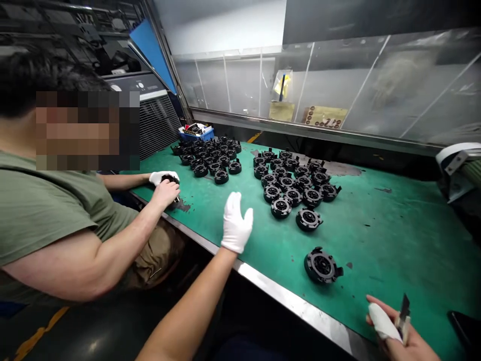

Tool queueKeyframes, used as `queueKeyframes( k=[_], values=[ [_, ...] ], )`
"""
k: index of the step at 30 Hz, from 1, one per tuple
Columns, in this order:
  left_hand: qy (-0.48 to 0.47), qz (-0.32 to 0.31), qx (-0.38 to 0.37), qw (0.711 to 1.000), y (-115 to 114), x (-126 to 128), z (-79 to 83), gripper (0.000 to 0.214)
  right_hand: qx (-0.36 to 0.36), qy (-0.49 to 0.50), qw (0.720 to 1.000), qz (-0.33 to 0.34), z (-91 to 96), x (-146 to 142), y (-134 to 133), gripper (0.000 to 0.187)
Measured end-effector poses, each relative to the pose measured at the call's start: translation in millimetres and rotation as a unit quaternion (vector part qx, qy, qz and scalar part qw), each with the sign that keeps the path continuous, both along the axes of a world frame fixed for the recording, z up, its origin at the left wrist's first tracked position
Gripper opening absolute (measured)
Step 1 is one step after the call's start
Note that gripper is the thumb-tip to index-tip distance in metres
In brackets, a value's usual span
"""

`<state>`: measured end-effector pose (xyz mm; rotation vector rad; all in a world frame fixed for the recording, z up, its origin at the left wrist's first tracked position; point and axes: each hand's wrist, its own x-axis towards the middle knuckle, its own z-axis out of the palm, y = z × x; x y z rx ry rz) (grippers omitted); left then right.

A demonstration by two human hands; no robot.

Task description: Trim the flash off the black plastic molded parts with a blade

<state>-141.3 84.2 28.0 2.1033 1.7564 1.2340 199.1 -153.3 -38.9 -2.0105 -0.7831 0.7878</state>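
Observation:
My left hand (236, 224) wears a white glove and hovers open over the green table mat (376, 225), fingers stretched upward, holding nothing. It is a little left of a cluster of black round plastic parts (293, 181). One black round part (321, 266) lies alone nearer the front edge. My right hand (394, 328) is at the lower right, bare with a white wrapping on one finger, closed on a small metal blade (404, 315).
A co-worker in a green shirt sits at the left; their hands (165, 186), one in a white glove, work on a black part at the table edge. A second cluster of black parts (210, 156) and a blue bin (196, 132) lie beyond. A clear panel (338, 85) backs the table.

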Motion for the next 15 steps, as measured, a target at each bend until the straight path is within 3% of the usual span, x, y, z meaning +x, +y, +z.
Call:
queueKeyframes(
  k=[3, 5, 7, 9, 11, 15],
  values=[
    [0.017, -0.152, -0.033, 0.988, -52.3, 49.8, -19.5, 0.054, 0.012, 0.007, 1.000, 0.006, 5.8, -14.4, 7.1, 0.055],
    [0.030, -0.261, -0.083, 0.961, -83.8, 85.4, -33.8, 0.087, 0.024, 0.035, 0.999, 0.022, 11.9, -23.2, 11.5, 0.058],
    [0.027, -0.317, -0.129, 0.939, -100.9, 116.3, -43.1, 0.118, 0.037, 0.074, 0.996, 0.043, 18.0, -26.3, 15.3, 0.059],
    [0.013, -0.325, -0.161, 0.932, -102.0, 139.1, -46.1, 0.123, 0.034, 0.065, 0.995, 0.065, 23.7, -21.4, 16.2, 0.057],
    [0.004, -0.327, -0.184, 0.927, -93.5, 150.6, -44.1, 0.114, 0.018, 0.007, 0.995, 0.093, 30.2, -11.0, 12.4, 0.051],
    [0.035, -0.373, -0.207, 0.904, -81.2, 140.4, -35.6, 0.105, 0.002, -0.113, 0.976, 0.185, 47.3, 7.6, -3.8, 0.043]
  ],
)
